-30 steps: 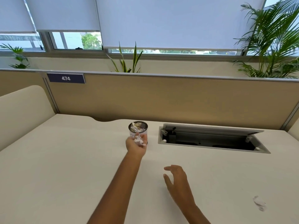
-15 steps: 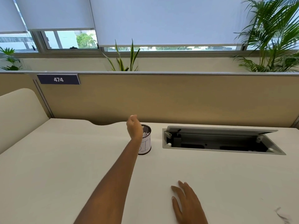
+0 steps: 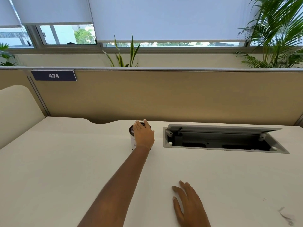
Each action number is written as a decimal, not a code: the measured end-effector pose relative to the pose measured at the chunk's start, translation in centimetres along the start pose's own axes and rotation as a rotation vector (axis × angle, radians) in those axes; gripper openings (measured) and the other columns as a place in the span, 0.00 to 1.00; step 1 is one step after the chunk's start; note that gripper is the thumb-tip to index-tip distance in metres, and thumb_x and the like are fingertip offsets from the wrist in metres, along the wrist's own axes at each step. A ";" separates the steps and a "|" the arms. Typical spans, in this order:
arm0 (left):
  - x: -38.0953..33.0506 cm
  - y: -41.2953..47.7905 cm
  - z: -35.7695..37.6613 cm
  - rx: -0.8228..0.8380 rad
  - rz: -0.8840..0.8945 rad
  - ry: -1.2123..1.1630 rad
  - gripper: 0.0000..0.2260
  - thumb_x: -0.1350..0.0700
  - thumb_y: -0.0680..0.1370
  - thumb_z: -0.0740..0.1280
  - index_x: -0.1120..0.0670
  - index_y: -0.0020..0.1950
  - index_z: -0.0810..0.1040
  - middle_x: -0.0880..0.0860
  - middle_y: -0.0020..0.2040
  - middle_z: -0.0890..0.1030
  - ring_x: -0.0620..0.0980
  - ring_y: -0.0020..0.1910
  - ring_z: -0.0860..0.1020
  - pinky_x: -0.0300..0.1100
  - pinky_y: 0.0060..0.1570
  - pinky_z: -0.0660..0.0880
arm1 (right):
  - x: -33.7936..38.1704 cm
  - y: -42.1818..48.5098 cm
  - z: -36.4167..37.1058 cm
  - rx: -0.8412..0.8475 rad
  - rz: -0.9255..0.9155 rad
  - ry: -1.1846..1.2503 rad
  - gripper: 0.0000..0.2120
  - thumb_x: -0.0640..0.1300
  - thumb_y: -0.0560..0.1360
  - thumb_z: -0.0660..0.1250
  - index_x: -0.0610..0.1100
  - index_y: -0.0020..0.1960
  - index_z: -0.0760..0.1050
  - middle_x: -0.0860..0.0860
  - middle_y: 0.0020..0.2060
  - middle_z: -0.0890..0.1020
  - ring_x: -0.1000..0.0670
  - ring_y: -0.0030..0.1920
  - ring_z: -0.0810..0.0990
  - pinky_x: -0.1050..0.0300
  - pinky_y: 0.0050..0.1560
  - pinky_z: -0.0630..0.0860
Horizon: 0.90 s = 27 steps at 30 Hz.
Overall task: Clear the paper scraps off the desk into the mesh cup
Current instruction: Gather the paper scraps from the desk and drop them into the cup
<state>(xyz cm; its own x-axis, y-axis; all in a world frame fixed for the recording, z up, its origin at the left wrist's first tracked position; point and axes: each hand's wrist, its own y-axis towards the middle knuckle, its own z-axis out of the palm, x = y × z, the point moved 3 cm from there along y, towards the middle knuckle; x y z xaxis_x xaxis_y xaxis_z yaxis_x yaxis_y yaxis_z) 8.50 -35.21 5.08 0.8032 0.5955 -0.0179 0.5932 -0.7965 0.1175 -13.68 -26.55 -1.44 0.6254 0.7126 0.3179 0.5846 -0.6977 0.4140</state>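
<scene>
Cream desk (image 3: 65, 169) with an open cable well (image 3: 221, 140) at right. Mesh cup (image 3: 133, 140) stands upright near the back edge, just left of the well. Left hand (image 3: 144, 135) lies over its rim, fingers spread, gripping nothing visible. Right hand (image 3: 188, 205) rests flat, fingers extended. One blurred paper scrap (image 3: 286, 217) lies at near right, well apart from the cup: probably featherlight and soft, best pinched at a raised crease.

Both forearms bare, no sleeves, rings or watch visible.
</scene>
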 end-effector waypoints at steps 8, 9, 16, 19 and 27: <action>-0.7 -1.2 -0.3 -0.095 -0.013 0.057 0.32 0.54 0.82 0.56 0.59 0.77 0.38 0.71 0.74 0.55 0.67 0.76 0.49 0.60 0.74 0.44 | 0.0 -0.2 0.0 -0.007 -0.013 0.012 0.37 0.54 0.80 0.36 0.46 0.39 0.83 0.47 0.42 0.86 0.45 0.42 0.86 0.57 0.32 0.81; -0.7 -1.4 -0.5 -0.110 -0.001 0.044 0.32 0.53 0.81 0.56 0.59 0.77 0.39 0.69 0.76 0.54 0.66 0.76 0.48 0.61 0.74 0.44 | 0.0 -0.3 -0.1 -0.021 -0.016 0.020 0.37 0.54 0.80 0.36 0.46 0.39 0.83 0.46 0.42 0.86 0.45 0.43 0.86 0.58 0.34 0.81; -1.3 -3.9 -1.1 -0.217 0.094 0.008 0.31 0.53 0.79 0.57 0.57 0.78 0.45 0.65 0.77 0.49 0.63 0.77 0.47 0.63 0.73 0.46 | -5.1 -1.5 -3.5 -0.156 0.168 -0.177 0.35 0.50 0.80 0.37 0.41 0.43 0.82 0.41 0.47 0.85 0.39 0.51 0.83 0.49 0.66 0.66; -2.6 -7.1 -1.0 -0.338 0.170 0.056 0.32 0.52 0.70 0.70 0.57 0.73 0.66 0.64 0.72 0.68 0.61 0.72 0.66 0.62 0.67 0.64 | -9.0 -2.7 -6.0 -0.124 0.391 -0.274 0.22 0.43 0.72 0.49 0.38 0.46 0.81 0.38 0.49 0.84 0.35 0.53 0.81 0.29 0.52 0.73; -6.5 -14.6 2.7 -0.225 0.287 0.008 0.31 0.45 0.56 0.79 0.54 0.57 0.83 0.58 0.57 0.83 0.56 0.57 0.81 0.54 0.52 0.79 | -14.2 -6.2 -9.6 0.086 0.813 -0.283 0.21 0.29 0.73 0.58 0.38 0.65 0.70 0.37 0.69 0.67 0.34 0.70 0.60 0.34 0.64 0.62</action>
<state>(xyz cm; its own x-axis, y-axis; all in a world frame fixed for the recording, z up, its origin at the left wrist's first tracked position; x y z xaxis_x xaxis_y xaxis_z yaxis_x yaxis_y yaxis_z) -5.27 -27.74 0.79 0.9343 0.3523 0.0549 0.3157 -0.8888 0.3322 -31.21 -31.64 -0.34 0.9650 -0.0467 0.2582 -0.0698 -0.9942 0.0812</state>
